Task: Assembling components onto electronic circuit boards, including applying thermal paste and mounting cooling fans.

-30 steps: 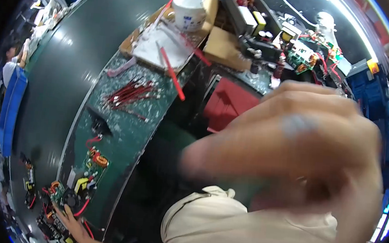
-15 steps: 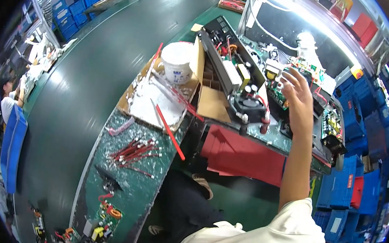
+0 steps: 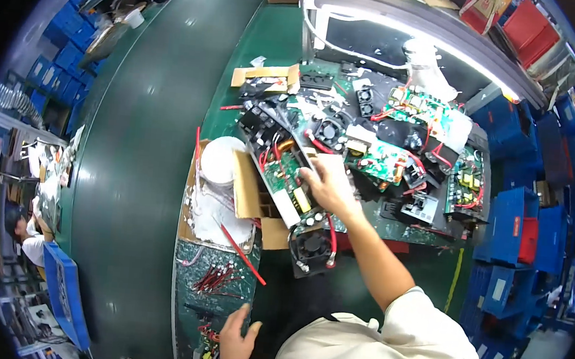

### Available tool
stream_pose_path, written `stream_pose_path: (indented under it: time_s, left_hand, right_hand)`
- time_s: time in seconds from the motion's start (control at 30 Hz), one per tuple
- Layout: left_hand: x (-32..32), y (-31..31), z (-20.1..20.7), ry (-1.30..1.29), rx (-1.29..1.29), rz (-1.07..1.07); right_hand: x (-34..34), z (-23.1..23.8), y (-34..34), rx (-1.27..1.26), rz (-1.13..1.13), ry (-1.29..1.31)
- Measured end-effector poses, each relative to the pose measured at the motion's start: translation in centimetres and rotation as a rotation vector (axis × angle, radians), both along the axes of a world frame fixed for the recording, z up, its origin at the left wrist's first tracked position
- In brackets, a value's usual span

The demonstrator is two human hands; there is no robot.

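Observation:
A long black power supply unit (image 3: 276, 172) lies tilted on the bench with its inside showing: a green circuit board, a yellow transformer, red wires and a black fan (image 3: 313, 244) at its near end. My right hand (image 3: 331, 188) grips the unit's right side wall, fingers bent over the edge. Low in the view, my left hand (image 3: 237, 341) is open and empty, thumb and fingers apart. It hovers beside a small circuit board (image 3: 205, 348) with red wires at the bench edge.
Left of the unit stand a white bucket (image 3: 223, 161) and a carton with white material (image 3: 220, 223), a red stick (image 3: 241, 253) across it. Red wire leads (image 3: 217, 280) lie nearer. Circuit boards (image 3: 380, 161) and another open unit (image 3: 466, 183) crowd the right; blue bins (image 3: 513, 224) stand beyond.
My right hand has come down from above the boards onto the power supply's side wall. My left hand has risen from the lower-left boards into fuller view. The whole view has shifted.

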State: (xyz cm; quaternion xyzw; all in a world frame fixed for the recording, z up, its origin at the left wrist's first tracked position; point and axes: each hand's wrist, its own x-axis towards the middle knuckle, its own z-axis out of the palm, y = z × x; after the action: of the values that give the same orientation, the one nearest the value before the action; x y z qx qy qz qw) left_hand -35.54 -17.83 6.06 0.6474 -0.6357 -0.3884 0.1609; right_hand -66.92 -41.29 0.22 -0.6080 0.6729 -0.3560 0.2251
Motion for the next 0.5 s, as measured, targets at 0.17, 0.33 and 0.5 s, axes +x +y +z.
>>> stream_pose_path:
  time_s: [0.17, 0.33, 0.5]
  left_hand:
    - [-3.8, -5.5, 3.2, 0.026, -0.004, -0.063]
    - [-5.3, -9.1, 3.9, 0.079, -0.018, -0.002]
    - [-6.2, -11.8, 4.3, 0.07, -0.075, -0.105]
  right_hand:
    - [0.6, 0.8, 0.2, 0.099, -0.036, -0.13]
    - [0.6, 0.6, 0.4, 0.211, -0.023, -0.191]
    - [1.3, 1.9, 0.4, 0.209, -0.033, -0.153]
